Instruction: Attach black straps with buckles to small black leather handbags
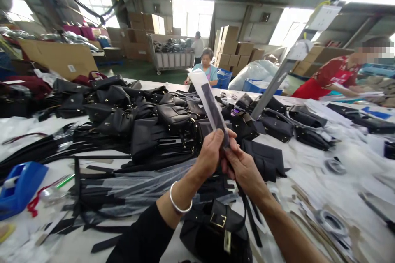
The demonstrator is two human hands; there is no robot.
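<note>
In the head view, my left hand (209, 156) is closed around a black strap (213, 104) partly covered by a white translucent wrapper (199, 76), both tilting up to the left. My right hand (247, 168) meets it just below and to the right, pinching the strap's lower part; the fingers of both hands overlap there. Below my hands, a black handbag (202, 230) with a gold buckle lies near the front edge. A thin black strap runs from my right hand down toward this bag. Its exact join is partly hidden.
Black handbags (174, 115) are piled across the table. Loose straps (101, 191) lie left of my hands, near a blue tape dispenser (23, 189). Tape rolls (333, 222) lie to the right. A slanted metal post (273, 84) rises behind. Co-workers (331, 74) stand beyond.
</note>
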